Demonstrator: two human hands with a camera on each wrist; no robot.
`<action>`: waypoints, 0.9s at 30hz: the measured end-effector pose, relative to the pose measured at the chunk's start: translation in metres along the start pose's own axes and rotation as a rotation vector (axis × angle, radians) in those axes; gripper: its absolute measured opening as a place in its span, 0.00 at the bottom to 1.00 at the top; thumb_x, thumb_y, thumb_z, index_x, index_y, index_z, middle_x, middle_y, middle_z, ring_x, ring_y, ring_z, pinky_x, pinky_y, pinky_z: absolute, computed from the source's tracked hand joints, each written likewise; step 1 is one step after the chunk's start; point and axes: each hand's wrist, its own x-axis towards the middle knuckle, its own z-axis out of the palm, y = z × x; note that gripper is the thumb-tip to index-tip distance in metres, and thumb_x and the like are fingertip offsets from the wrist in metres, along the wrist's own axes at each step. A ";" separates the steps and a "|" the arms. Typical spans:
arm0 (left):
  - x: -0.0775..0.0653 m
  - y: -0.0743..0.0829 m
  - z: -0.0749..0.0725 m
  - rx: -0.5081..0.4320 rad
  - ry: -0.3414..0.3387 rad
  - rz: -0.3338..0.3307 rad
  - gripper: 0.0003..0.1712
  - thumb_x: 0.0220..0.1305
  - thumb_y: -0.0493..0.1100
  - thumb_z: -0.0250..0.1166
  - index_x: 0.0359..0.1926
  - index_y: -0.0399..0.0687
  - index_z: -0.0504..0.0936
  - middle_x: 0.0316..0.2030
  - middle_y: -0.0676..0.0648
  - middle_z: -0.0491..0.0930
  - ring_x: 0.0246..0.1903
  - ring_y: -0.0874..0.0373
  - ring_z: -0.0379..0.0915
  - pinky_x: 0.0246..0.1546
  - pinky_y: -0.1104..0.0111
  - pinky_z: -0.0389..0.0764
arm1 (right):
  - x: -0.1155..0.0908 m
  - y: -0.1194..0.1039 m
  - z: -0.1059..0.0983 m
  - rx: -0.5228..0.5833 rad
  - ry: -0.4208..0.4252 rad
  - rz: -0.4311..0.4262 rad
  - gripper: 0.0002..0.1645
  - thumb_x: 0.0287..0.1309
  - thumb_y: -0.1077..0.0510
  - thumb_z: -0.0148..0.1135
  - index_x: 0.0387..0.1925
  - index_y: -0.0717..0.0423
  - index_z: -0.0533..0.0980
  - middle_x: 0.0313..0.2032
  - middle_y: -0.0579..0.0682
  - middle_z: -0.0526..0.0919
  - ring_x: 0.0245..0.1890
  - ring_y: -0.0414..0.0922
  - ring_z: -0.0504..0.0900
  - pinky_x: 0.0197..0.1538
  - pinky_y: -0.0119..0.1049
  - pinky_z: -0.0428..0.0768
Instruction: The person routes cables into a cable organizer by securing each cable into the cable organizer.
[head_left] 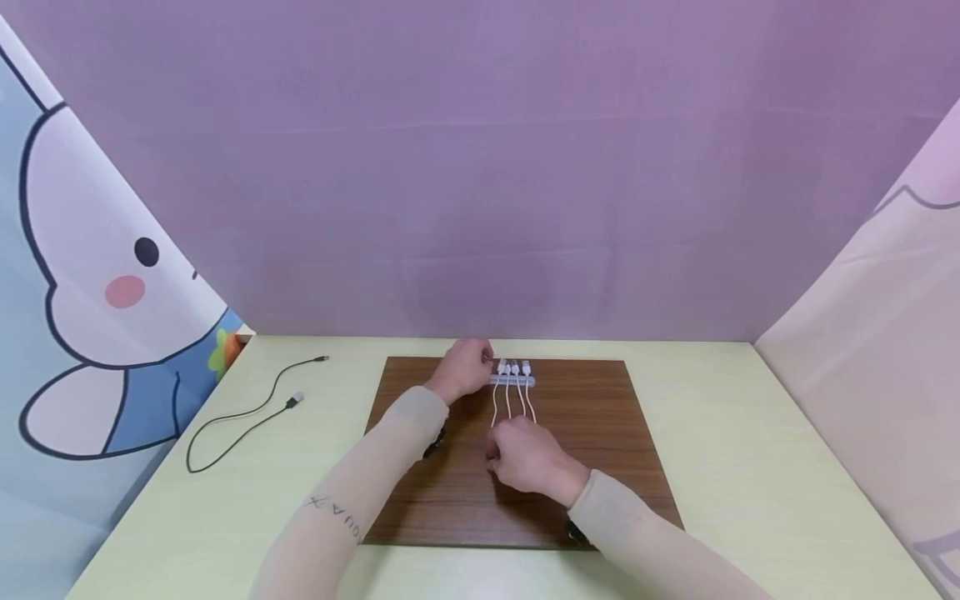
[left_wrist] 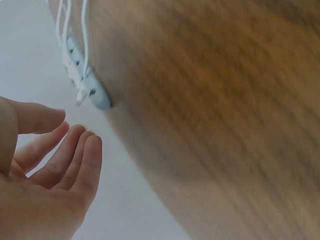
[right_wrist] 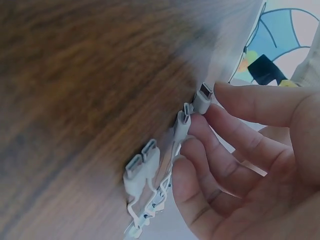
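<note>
Several white charging cables (head_left: 508,400) run through a pale cable organizer strip (head_left: 528,382) at the far edge of a brown wood-grain board (head_left: 600,433). My left hand (head_left: 463,367) is just left of the strip; its fingers are loosely bent and hold nothing in the left wrist view, with the strip's end (left_wrist: 100,97) close by. Toward the middle of the board, my right hand (head_left: 528,458) has thumb and index fingertips at a white cable plug (right_wrist: 202,99), pinching it. Other metal-tipped plugs (right_wrist: 141,167) lie beside it on the board.
On the pale table (head_left: 750,467), a black cable (head_left: 225,417) lies in a loose loop to the left of the board. A purple cloth backdrop (head_left: 495,183) rises behind the table, with cartoon-printed cloth (head_left: 105,333) along the left side.
</note>
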 end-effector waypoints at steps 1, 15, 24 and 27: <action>-0.001 -0.002 -0.003 0.006 -0.002 0.007 0.11 0.68 0.35 0.61 0.49 0.39 0.83 0.44 0.43 0.83 0.39 0.52 0.77 0.43 0.61 0.81 | 0.000 0.000 0.000 0.000 -0.003 0.002 0.04 0.58 0.63 0.72 0.28 0.53 0.84 0.25 0.41 0.80 0.25 0.37 0.75 0.28 0.33 0.76; -0.022 -0.025 -0.038 0.077 0.008 0.035 0.14 0.71 0.36 0.57 0.51 0.36 0.84 0.49 0.40 0.84 0.49 0.46 0.80 0.52 0.55 0.81 | 0.001 0.002 0.002 -0.032 0.011 -0.017 0.07 0.55 0.65 0.71 0.25 0.52 0.82 0.25 0.41 0.80 0.25 0.38 0.74 0.27 0.32 0.75; -0.033 -0.030 -0.055 0.210 -0.012 0.047 0.12 0.71 0.37 0.57 0.49 0.39 0.83 0.45 0.43 0.84 0.43 0.50 0.81 0.45 0.56 0.83 | 0.001 0.003 0.002 -0.053 0.001 -0.002 0.07 0.55 0.64 0.71 0.25 0.52 0.82 0.25 0.42 0.80 0.26 0.39 0.76 0.29 0.34 0.76; -0.039 -0.037 -0.062 0.250 -0.026 0.057 0.07 0.68 0.35 0.58 0.42 0.41 0.82 0.38 0.45 0.83 0.36 0.52 0.79 0.38 0.58 0.82 | 0.001 0.002 0.003 -0.052 -0.002 0.003 0.06 0.55 0.65 0.71 0.26 0.52 0.82 0.26 0.42 0.80 0.27 0.39 0.76 0.29 0.34 0.77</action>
